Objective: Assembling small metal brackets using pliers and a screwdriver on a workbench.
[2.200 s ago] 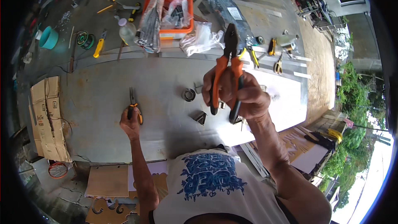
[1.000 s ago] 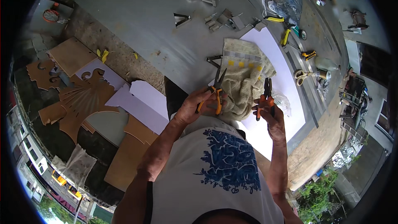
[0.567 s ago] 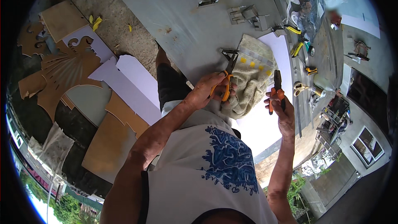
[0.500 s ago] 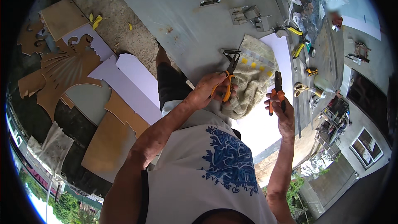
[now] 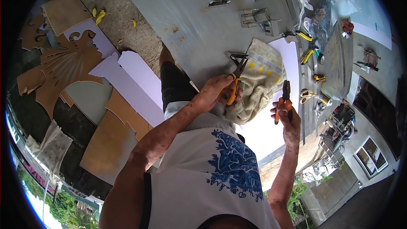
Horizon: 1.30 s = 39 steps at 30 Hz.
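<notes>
My left hand point(image 5: 217, 92) is closed round the orange-and-black handles of long-nose pliers point(image 5: 240, 68), their slim jaws pointing away from me. At the jaw tips lies a small angled metal bracket point(image 5: 235, 56) on the grey metal table; I cannot tell whether the jaws grip it. My right hand point(image 5: 290, 123) holds combination pliers point(image 5: 286, 95) upright by their orange-and-black handles, above a bright white sheet point(image 5: 265, 138). Between the two hands is a crumpled beige cloth point(image 5: 250, 91) with yellow dots.
Several metal brackets point(image 5: 256, 17) stand farther back on the metal table point(image 5: 178, 4). Along the right lie yellow-handled tools point(image 5: 307, 56), gold-handled scissors point(image 5: 306, 96) and clear plastic bags point(image 5: 322, 15). Cut brown boards point(image 5: 70, 65) and lilac sheets point(image 5: 137, 80) lie at the left.
The whole view has shifted slightly. My right hand with the combination pliers has come a little nearer to me. The long-nose pliers' handles look closer together; the cloth has stayed in place.
</notes>
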Motion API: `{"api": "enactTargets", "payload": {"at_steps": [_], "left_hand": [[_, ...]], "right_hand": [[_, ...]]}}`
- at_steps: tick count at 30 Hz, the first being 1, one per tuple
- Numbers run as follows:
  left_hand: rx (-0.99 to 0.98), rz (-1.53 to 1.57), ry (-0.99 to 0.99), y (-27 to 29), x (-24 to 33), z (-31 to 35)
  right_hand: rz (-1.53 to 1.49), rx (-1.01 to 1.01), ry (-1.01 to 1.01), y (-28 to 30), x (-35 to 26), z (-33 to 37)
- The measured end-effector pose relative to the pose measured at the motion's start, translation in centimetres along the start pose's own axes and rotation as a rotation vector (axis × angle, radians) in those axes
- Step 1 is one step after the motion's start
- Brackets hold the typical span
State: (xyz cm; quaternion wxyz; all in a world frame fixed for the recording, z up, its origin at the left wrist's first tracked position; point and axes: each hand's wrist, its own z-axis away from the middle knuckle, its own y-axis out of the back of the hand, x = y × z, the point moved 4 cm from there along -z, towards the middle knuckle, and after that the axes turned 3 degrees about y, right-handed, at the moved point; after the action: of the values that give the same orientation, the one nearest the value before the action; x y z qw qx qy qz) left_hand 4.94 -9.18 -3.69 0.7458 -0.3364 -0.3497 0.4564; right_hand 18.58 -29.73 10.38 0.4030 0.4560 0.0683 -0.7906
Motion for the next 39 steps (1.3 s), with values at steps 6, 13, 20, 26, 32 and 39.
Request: {"api": "enactTargets", "payload": {"at_steps": [6, 13, 20, 26, 32, 39], "left_hand": [[0.008, -0.028, -0.013, 0.0, 0.2, -0.1], [0.027, 0.001, -0.033, 0.4, -0.2, -0.4], [0.021, 0.001, -0.026, 0.4, -0.5, -0.6], [0.005, 0.024, -0.040, 0.3, -0.1, -0.3], [0.025, 0.025, -0.014, 0.3, -0.1, -0.4], [0.035, 0.015, -0.003, 0.3, 0.4, -0.2]], "right_hand": [[0.001, 0.006, -0.008, 0.1, 0.5, 0.1], [0.030, 0.018, -0.039, -0.4, 0.3, -0.2], [0.795, -0.036, 0.286, -1.1, -2.2, -2.7], [1.706, -0.143, 0.659, -4.9, -7.4, -6.1], [2.096, -0.210, 0.770, -7.1, -9.2, -7.5], [2.219, -0.289, 0.850, -8.2, -10.0, -8.3]]}}
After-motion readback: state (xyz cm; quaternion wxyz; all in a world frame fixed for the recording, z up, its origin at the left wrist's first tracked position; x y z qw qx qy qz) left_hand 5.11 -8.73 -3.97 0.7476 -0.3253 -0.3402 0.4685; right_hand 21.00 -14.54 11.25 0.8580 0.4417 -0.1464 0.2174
